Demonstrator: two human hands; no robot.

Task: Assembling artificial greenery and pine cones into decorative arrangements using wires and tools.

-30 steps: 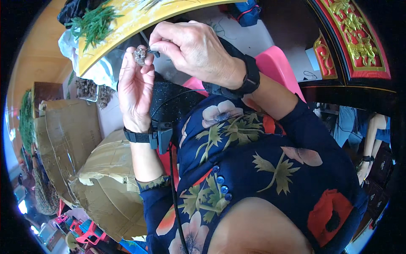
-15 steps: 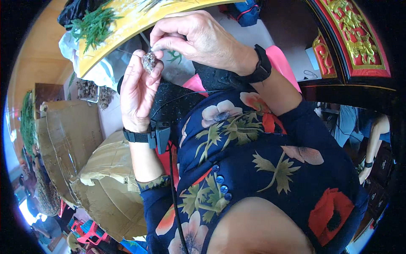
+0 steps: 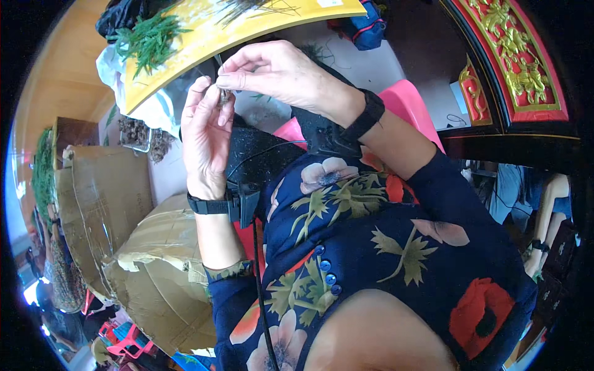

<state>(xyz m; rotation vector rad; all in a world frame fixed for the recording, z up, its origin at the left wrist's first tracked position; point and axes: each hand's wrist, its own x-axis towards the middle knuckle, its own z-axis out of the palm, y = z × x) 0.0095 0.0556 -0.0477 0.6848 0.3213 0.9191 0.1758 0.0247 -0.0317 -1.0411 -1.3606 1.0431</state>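
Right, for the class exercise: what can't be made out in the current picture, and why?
Head view:
Small brown lump: mostly covered by fingers of the left hand and right hand.
Yellow table: cut off by the upper edge.
Pink seat: partly hidden by the arm and body.
Another person's hand: too small to tell whether it holds anything.

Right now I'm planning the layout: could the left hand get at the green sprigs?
Probably yes: the green sprigs lie uncovered on the yellow table, ahead and left of the left hand, though it holds a small brown piece.
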